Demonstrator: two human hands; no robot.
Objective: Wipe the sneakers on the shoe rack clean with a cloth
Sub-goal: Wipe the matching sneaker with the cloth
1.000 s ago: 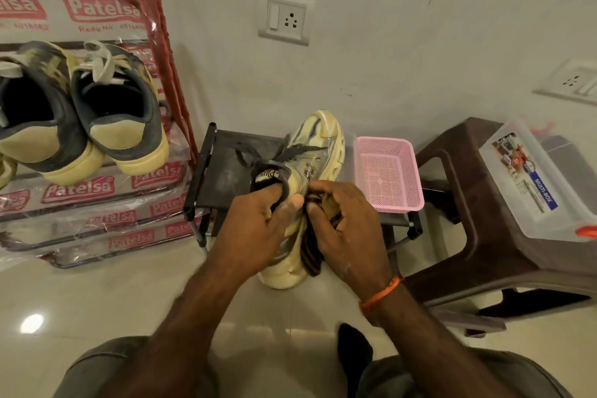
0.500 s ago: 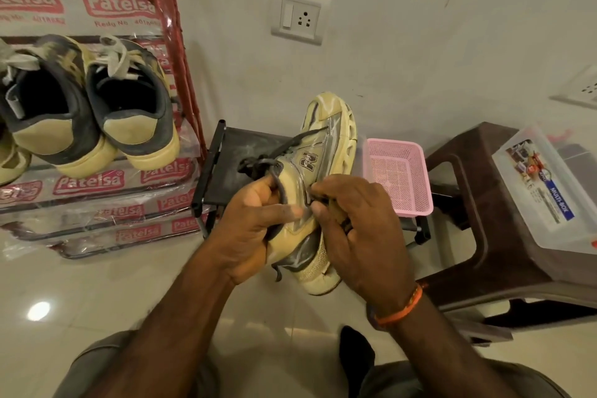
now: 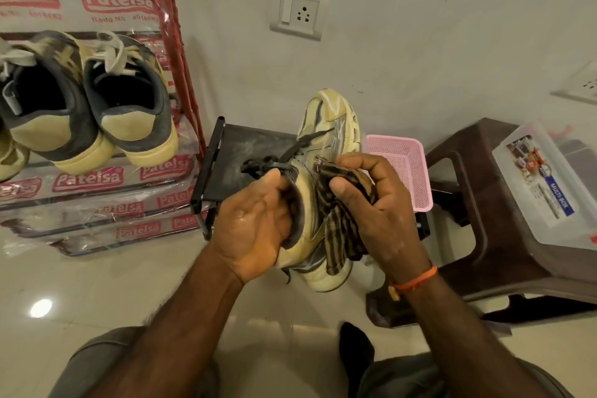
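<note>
A cream sneaker [image 3: 332, 126] with dark laces is held up in front of me, toe pointing away. My left hand [image 3: 255, 223] grips it at the heel collar, fingers inside the opening. A brown striped cloth [image 3: 339, 220] is bunched in my right hand [image 3: 378, 207] and pressed against the sneaker's right side. A pair of grey and cream sneakers [image 3: 97, 107] sits heels toward me on the plastic-wrapped shoe rack [image 3: 90, 178] at the left.
A small black stand [image 3: 245, 152] is behind the held sneaker, with a pink mesh basket [image 3: 407, 165] to its right. A brown plastic stool [image 3: 504, 236] carrying a clear lidded box [image 3: 546, 191] stands at the right. A wall with sockets is close behind.
The cloth has slid down the sneaker's side and now shows in my right hand. My left hand has shifted from the tongue to the heel collar. The sneaker stays raised, toe away.
</note>
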